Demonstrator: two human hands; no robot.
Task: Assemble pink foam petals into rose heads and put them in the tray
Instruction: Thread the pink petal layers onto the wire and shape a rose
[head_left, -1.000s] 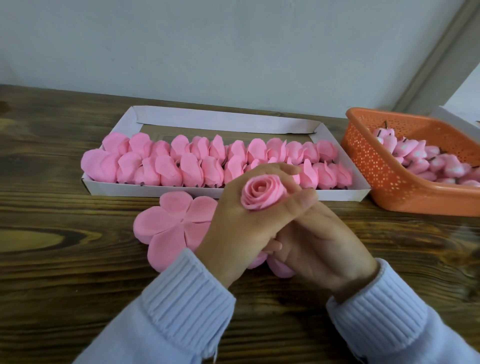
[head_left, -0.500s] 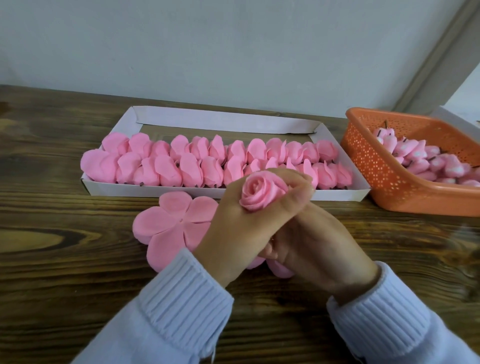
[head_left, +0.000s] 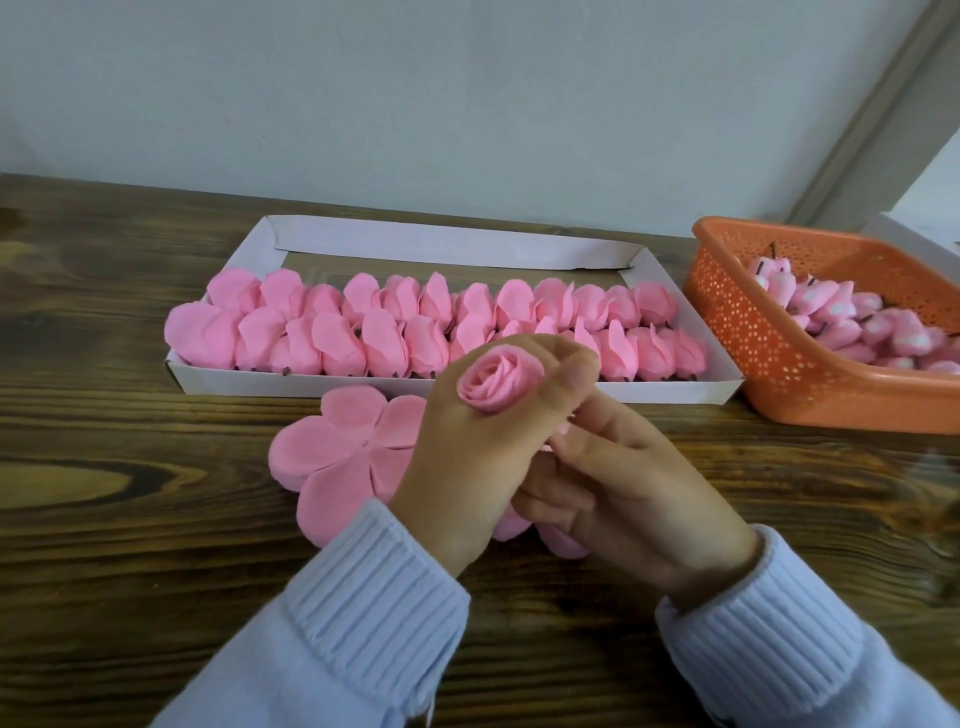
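Note:
My left hand (head_left: 467, 457) grips a pink foam rose head (head_left: 493, 382), fingers and thumb curled round its sides, its spiral top facing up. My right hand (head_left: 623, 493) sits just right of and below it, fingertips at the underside of the rose; what they hold there is hidden. A flat stack of pink flower-shaped petal sheets (head_left: 343, 457) lies on the table under and left of my hands. Behind them a white cardboard tray (head_left: 519, 387) holds two rows of finished pink rose heads (head_left: 384, 332).
An orange perforated plastic basket (head_left: 779, 364) with several pink buds stands at the right, close to the tray's right end. A white box edge (head_left: 914, 244) shows behind it. The wooden table (head_left: 130, 519) meets a grey wall at the back.
The rose head has been turned and tightened in my left hand. My right hand has shifted up slightly, its fingers closer to the rose's base.

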